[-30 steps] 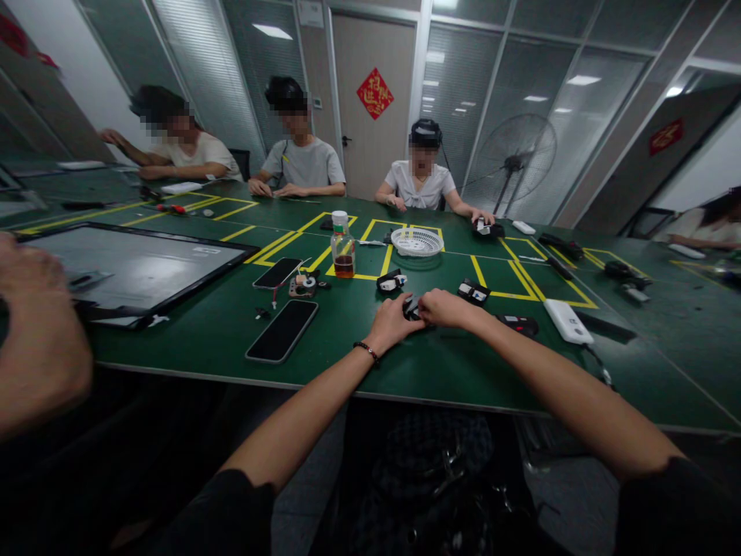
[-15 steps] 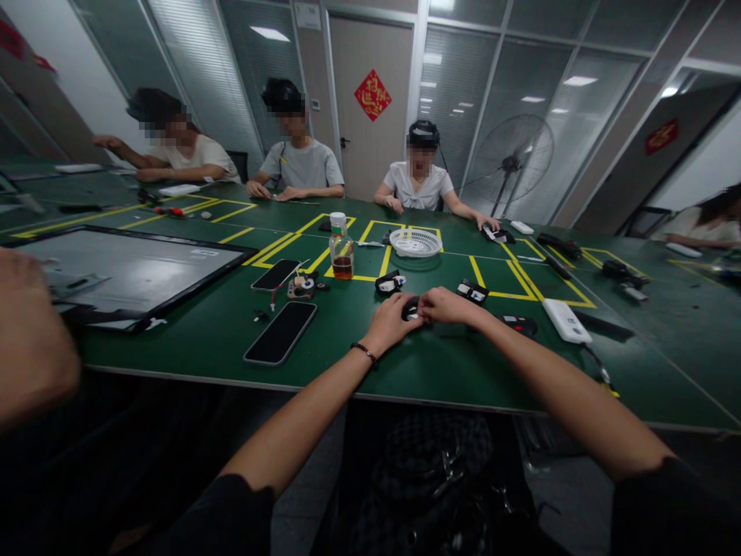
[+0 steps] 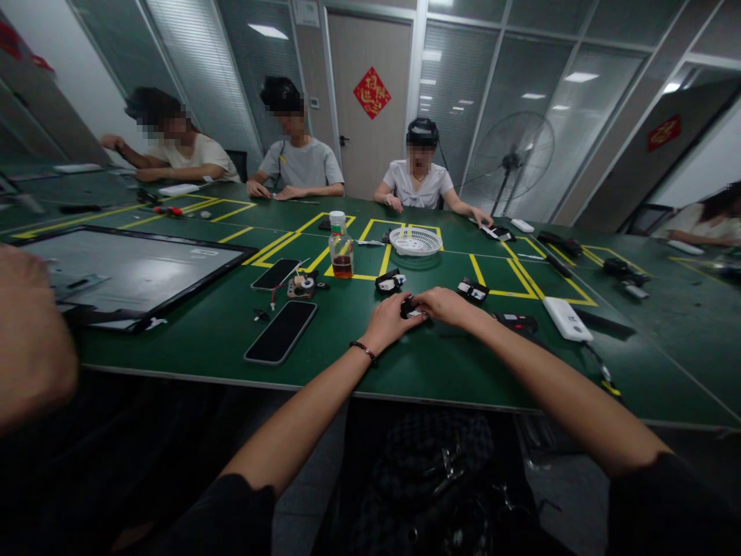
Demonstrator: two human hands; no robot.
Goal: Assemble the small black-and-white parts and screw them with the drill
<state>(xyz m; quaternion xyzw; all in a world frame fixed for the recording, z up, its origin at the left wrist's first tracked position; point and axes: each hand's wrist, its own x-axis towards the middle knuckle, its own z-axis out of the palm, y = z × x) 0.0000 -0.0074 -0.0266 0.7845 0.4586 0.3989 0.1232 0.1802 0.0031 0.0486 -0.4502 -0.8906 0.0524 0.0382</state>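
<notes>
Both hands meet over the near part of the green table (image 3: 341,340). My left hand (image 3: 389,321) is closed around a small black-and-white object (image 3: 410,309), whose kind I cannot make out. From the right, my right hand (image 3: 443,306) pinches the same object, its fingertips partly hidden behind it. Just beyond my left hand lies a black case with a white part inside (image 3: 390,283). A similar black-and-white case (image 3: 472,291) rests past my right hand. To the left are a dark phone (image 3: 281,332) and a small motor-like part with wires (image 3: 302,286).
A bottle with brown liquid (image 3: 341,251) and a white basket (image 3: 415,242) stand farther back. On the right are a white power bank-like box (image 3: 567,320) and a black-red device (image 3: 516,323). A large panel (image 3: 144,270) and another person's arm (image 3: 35,340) occupy the left.
My right hand has shifted slightly left over the small object, which appears turned between my fingers. Across the table, a person's hand has lifted slightly from a black item.
</notes>
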